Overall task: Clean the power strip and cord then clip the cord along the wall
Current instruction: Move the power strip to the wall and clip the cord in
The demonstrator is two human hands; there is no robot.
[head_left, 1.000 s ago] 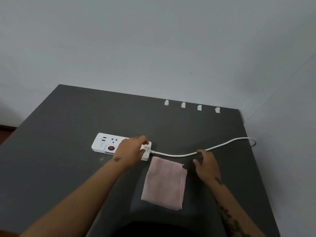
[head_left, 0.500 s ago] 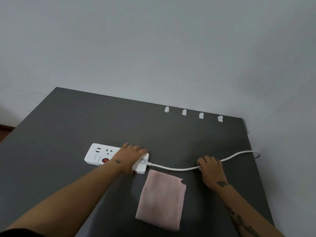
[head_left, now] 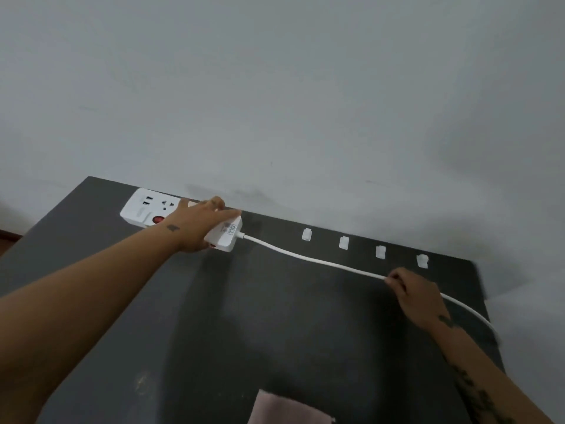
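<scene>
Power strip (head_left: 146,209) lies at the far left of the dark table (head_left: 275,332), its back edge close against the wall (head_left: 275,102). The left hand (head_left: 198,223) reaches out on a straight arm and grips its cord end, fingers across the top and thumb at the near side. Its white cord (head_left: 305,255) runs right to the right hand (head_left: 419,295), which pinches it in curled fingertips just in front of 4 white clips (head_left: 343,242) along the wall edge. A pink cloth (head_left: 284,411) lies near the person.
</scene>
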